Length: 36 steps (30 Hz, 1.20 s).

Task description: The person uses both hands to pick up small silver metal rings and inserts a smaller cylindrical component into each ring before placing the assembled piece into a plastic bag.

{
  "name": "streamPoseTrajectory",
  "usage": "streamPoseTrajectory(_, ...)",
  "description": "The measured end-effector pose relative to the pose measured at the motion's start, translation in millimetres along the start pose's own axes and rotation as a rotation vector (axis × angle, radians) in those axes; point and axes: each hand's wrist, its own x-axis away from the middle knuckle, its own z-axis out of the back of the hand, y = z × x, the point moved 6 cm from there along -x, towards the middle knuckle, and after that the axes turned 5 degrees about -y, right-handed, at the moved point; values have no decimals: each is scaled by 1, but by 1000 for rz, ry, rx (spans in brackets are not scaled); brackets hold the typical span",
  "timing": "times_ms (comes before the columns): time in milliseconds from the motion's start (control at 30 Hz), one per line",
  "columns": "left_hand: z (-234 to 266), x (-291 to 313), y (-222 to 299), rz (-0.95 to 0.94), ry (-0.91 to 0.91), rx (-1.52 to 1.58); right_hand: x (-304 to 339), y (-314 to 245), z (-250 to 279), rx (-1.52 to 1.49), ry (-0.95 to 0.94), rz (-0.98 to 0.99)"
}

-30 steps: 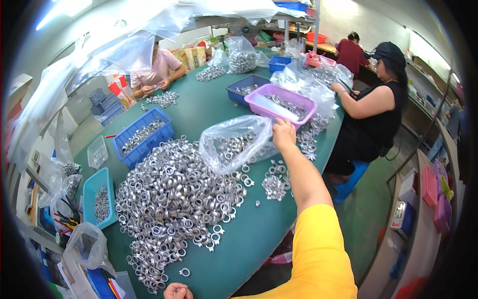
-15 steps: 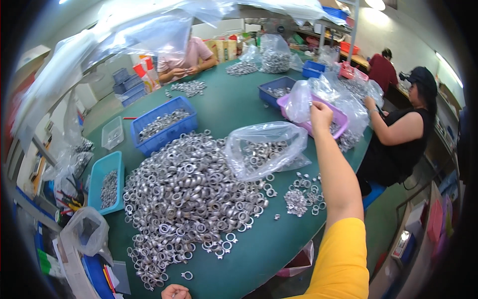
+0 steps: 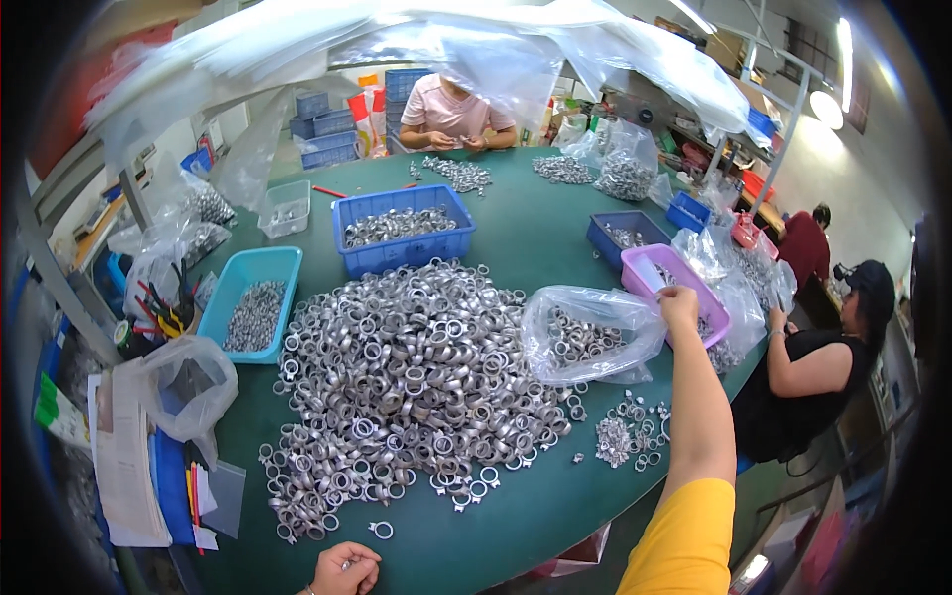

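Note:
At the near edge of the table my left hand (image 3: 345,568) is closed, fingers curled; a small greyish glint shows between them, too small to name. A single metal ring (image 3: 381,530) lies just beyond it, below a large heap of metal rings (image 3: 397,367). My right arm reaches forward, and my right hand (image 3: 678,307) pinches a whitish clear plastic bag (image 3: 650,274) over the pink-purple tray (image 3: 716,335). Just left of that hand, an open clear bag (image 3: 545,369) lies on its side with rings in it.
A blue bin (image 3: 402,248) of rings stands beyond the heap, a turquoise tray (image 3: 250,342) of small parts to its left. Small metal pieces (image 3: 617,441) lie at right. A co-worker in black (image 3: 808,372) sits at right; another in pink (image 3: 458,111) works across the green table (image 3: 540,233).
My view has swung left. My right hand has come down and closer with the plastic bag, from above the tray to its near side. The left hand shows more fully, still closed.

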Motion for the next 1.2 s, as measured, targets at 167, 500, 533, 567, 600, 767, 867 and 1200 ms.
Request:
streamPoseTrajectory(167,-5,-3,-1,-2,-20,11,4,-34,32,-644,15,-54)
streamPoseTrajectory(500,3,-2,-5,59,-20,-28,103,-176,-4,-1091,-670,-37)
streamPoseTrajectory(533,0,-4,-2,72,-21,-19,111,-182,-6,-1068,-712,-68)
streamPoseTrajectory(567,-2,-4,0,64,-30,-16,123,-189,-21,-997,-843,-60)
streamPoseTrajectory(600,-1,-3,3,50,-34,-23,136,-201,-35,-932,-972,-45)
streamPoseTrajectory(767,-1,-1,2,44,-44,-12,163,-274,-85,-858,-1115,53)
streamPoseTrajectory(867,-2,-1,6,43,-48,-17,139,-322,-85,-1340,-818,-62)
streamPoseTrajectory(1200,-3,-5,11,-21,-123,61,269,-269,-56,-1015,-1135,10)
